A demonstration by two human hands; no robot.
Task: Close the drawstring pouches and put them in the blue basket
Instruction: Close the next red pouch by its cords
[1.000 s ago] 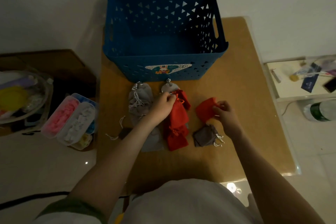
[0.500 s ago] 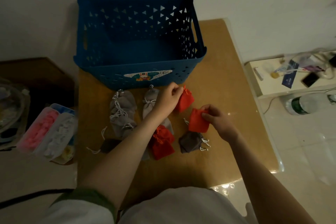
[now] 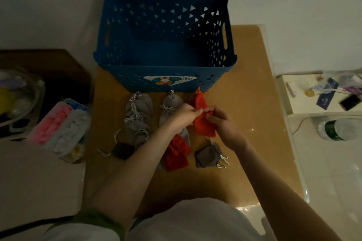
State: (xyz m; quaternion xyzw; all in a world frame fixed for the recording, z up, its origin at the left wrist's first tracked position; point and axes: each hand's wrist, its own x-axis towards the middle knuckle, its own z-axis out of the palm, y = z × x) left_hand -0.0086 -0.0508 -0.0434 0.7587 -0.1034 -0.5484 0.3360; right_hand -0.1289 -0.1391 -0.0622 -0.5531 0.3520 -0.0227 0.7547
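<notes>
Blue plastic basket (image 3: 125, 78) with triangular cut-outs stands at the far end of the tan wooden table (image 3: 244, 84), open side up; no pouch shows inside it. A clear plastic compartment box (image 3: 58, 129) with pink and white contents sits off the table's left edge. A clear bottle with a green label (image 3: 340, 129) lies on the floor to the right.

The left hand (image 3: 181, 117) and right hand (image 3: 223, 123) meet above the table, just in front of the basket. Both pinch the upper edge of one red fabric pouch (image 3: 203, 127), which hangs down between them. A second red pouch (image 3: 199, 100) shows just beyond it, its gathered top close to the basket's front wall; whether it touches the held pouch cannot be told.

On the table lie a stack of light grey pouches (image 3: 139, 115), a single light grey pouch (image 3: 170, 105), a pair of red pouches (image 3: 176, 152) under the left forearm, a dark grey pouch (image 3: 207, 155) and a small dark pouch (image 3: 123, 150) with white cord.
</notes>
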